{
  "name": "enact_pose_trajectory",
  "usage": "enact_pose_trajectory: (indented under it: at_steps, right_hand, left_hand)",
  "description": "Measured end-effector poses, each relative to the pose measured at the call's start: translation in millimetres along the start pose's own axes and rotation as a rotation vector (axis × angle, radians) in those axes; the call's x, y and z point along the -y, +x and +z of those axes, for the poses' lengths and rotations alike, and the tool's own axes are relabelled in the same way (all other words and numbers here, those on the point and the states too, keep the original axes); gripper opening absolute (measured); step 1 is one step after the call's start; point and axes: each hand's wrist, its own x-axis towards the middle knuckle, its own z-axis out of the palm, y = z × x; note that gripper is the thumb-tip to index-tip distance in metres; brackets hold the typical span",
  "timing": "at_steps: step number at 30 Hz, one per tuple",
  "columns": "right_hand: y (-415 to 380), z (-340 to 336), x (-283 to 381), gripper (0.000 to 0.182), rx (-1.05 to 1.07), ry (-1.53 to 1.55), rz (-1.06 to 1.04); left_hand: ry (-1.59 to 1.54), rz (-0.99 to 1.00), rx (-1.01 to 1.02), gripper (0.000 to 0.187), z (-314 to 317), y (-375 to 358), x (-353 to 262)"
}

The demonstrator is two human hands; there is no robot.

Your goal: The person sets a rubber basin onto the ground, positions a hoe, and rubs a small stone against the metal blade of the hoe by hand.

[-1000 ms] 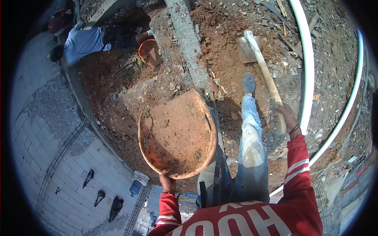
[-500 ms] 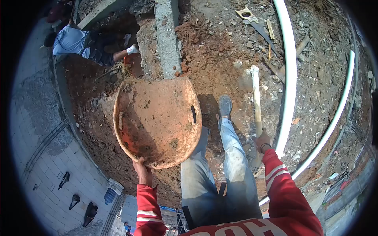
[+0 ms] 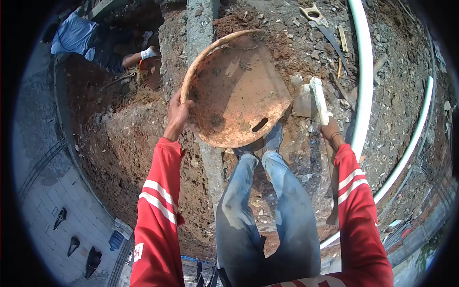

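Observation:
A dirty orange scoop-shaped pan (image 3: 239, 91), rounded at the left and flat at the right, hangs over my shoes. My left hand (image 3: 178, 114) is closed on its left rim. Soil sticks to its inside, and a slot handle shows near its lower right edge. My right hand (image 3: 330, 130) is wrapped round the pale shaft of a long-handled tool (image 3: 319, 98). The tool's wide metal blade seems to lie on the soil beside the shaft's upper end; how they join is unclear.
A person (image 3: 91, 40) bends in a trench at the upper left, near an orange object (image 3: 152, 71). A concrete beam (image 3: 200, 28) runs down the middle. Right of it lie a handsaw (image 3: 325, 29) and two white pipes (image 3: 364, 71). Paving (image 3: 52, 205) fills the lower left.
The pan has swung up and right and turned, with my left hand moving up along with it. My right hand has risen with the tool shaft. The view has shifted somewhat.

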Motion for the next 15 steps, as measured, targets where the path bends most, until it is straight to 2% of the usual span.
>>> enact_pose_trajectory:
  at_steps: [1, 3, 5, 7, 8, 9, 11, 12, 14, 15]
  right_hand:
    - [-29.1, -4.7, 7.4, 0.036, -0.099, -0.111, -0.083]
    - [-40.1, 5.2, -39.8, 0.048, -0.392, -0.159, -0.294]
    - [-79.0, -5.4, -20.4, 0.051, -0.411, 0.062, -0.181]
    - [-88.7, -2.8, -23.6, 0.05, -0.42, 0.123, -0.227]
    - [-91.3, -2.4, -28.0, 0.049, -0.42, 0.182, -0.271]
    - [-98.2, -8.8, -10.3, 0.046, -0.277, 0.293, -0.121]
    - [-83.0, 8.0, -19.6, 0.039, -0.425, 0.258, -0.352]
    - [-77.3, 11.5, -18.6, 0.039, -0.41, 0.259, -0.353]
    - [-68.7, 14.9, -6.6, 0.035, -0.507, 0.167, -0.489]
    - [-67.6, 16.1, 6.5, 0.035, -0.51, 0.174, -0.491]
  left_hand:
    - [0.042, 0.076, 0.012, 0.06, 8.5, 15.9, 2.8]
    - [0.005, 0.081, 0.026, 0.059, 27.3, 35.1, -4.5]
    - [-0.027, 0.094, 0.058, 0.059, 47.6, 63.9, -2.8]
    - [0.027, 0.111, 0.126, 0.062, 63.3, 89.6, 9.4]
    - [0.077, 0.163, 0.03, 0.066, 78.8, 86.4, 16.3]
    - [0.079, 0.149, 0.019, 0.066, 89.5, 85.6, 28.2]
    - [0.222, 0.188, -0.236, 0.07, 111.1, 85.7, 53.8]
    - [0.235, 0.134, -0.267, 0.068, 112.0, 69.9, 40.0]
    - [0.22, 0.141, -0.278, 0.068, 112.0, 66.3, 49.3]
    - [0.19, 0.159, -0.283, 0.068, 110.5, 68.7, 51.8]
